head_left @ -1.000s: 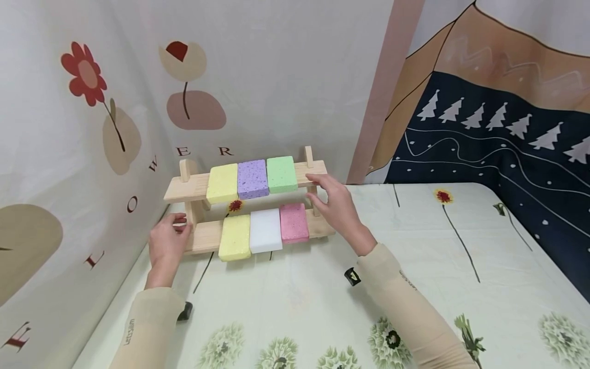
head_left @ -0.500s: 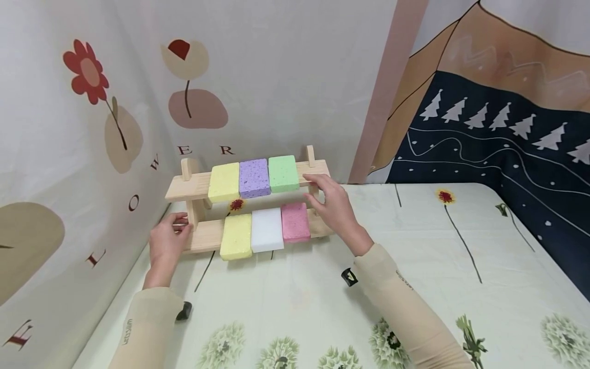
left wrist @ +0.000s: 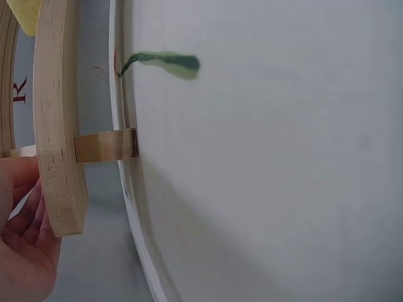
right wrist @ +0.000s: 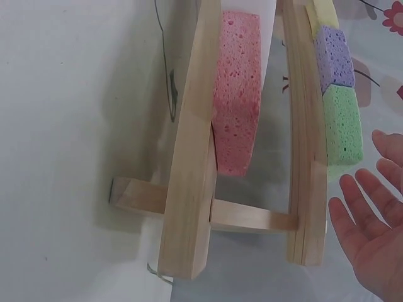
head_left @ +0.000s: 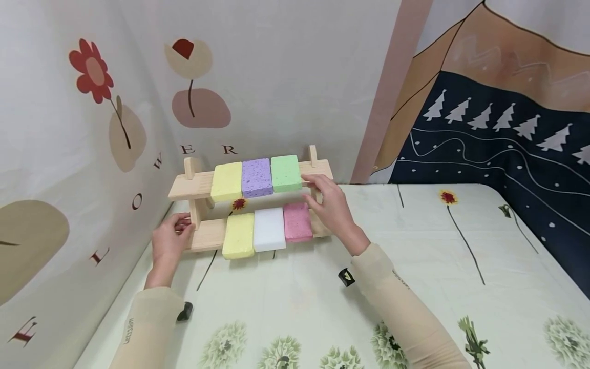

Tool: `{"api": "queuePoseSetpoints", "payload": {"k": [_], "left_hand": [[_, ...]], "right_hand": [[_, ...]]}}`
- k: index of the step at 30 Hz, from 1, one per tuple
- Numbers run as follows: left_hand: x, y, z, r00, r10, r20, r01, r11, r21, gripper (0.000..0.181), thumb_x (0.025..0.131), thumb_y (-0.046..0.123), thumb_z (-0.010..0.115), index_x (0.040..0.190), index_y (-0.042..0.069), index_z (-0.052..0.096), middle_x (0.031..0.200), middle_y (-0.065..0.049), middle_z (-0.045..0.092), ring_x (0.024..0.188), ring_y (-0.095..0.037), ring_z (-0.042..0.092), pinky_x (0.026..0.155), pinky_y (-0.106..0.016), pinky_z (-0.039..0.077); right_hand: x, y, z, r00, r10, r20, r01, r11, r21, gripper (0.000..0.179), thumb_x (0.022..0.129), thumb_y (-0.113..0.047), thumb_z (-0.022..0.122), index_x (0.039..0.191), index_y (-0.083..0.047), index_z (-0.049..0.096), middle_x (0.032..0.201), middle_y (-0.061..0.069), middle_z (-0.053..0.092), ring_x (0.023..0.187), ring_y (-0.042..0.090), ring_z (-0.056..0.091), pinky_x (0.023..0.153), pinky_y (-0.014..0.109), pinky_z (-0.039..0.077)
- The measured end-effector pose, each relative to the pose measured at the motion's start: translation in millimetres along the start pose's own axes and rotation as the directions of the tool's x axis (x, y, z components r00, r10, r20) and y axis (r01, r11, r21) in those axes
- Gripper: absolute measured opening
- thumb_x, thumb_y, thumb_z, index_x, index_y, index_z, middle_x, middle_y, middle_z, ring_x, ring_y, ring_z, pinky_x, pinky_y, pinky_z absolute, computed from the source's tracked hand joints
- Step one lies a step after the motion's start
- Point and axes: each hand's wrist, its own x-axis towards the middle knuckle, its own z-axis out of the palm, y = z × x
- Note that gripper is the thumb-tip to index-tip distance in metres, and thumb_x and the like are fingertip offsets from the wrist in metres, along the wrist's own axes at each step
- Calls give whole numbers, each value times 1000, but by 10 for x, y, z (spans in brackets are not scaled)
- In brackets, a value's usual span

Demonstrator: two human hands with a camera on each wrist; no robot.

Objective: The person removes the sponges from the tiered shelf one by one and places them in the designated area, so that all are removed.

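A two-tier wooden shelf (head_left: 207, 233) stands against the back wall. On its upper board lie a yellow sponge (head_left: 227, 180), a purple sponge (head_left: 256, 177) and a green sponge (head_left: 286, 172). The lower board carries another yellow sponge (head_left: 238, 236), a white sponge (head_left: 269, 229) and a pink sponge (head_left: 297, 221). My left hand (head_left: 168, 241) grips the left end of the lower board near its post, thumb and curled fingers around the wood. Beside the green sponge, my right hand (head_left: 333, 207) hovers by the shelf's right end; its fingers (right wrist: 362, 204) are extended and hold nothing.
A pale flower-print cloth (head_left: 295, 307) covers the table. Printed fabric walls (head_left: 286, 77) rise close behind and left of the shelf. Black wrist devices (head_left: 346, 277) show beside both sleeves.
The whole scene shifts slightly rightward as the head view turns. My right hand edges a little left toward the green sponge; my left hand stays at the shelf's left end.
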Motion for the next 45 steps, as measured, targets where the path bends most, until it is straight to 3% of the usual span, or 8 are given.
{"api": "queuePoseSetpoints", "payload": {"k": [13,18,29,45], "left_hand": [[-4,-4,7,1000,-25,15,25,1000,-14,32,97,9,63,127,0,61,115,-23,69,104,-36,66,91,-47,52],[1,-5,4,999,-33,20,33,999,-15,32,97,10,63,128,1,61,117,-23,68,106,-37,65,92,-48,52],[-5,6,2,998,-58,31,59,998,-20,34,98,12,62,130,2,60,119,-22,67,109,-37,64,94,-48,51],[-10,17,14,997,-80,22,80,997,-16,34,99,13,62,131,3,60,120,-23,66,109,-37,63,94,-49,51]], "right_hand": [[15,-2,89,1000,12,-27,-10,997,72,41,90,-3,71,130,-5,62,124,12,66,108,28,68,92,39,56],[37,-11,134,998,57,-34,-52,991,125,37,91,-5,70,128,-4,63,124,14,65,109,31,69,91,38,57],[80,-57,235,979,199,-50,-187,965,184,31,94,-11,68,125,-6,65,123,11,65,107,25,70,88,29,57],[116,-51,289,955,268,-125,-223,930,292,21,94,-8,68,114,-3,69,114,12,68,101,26,72,88,31,58]]}}
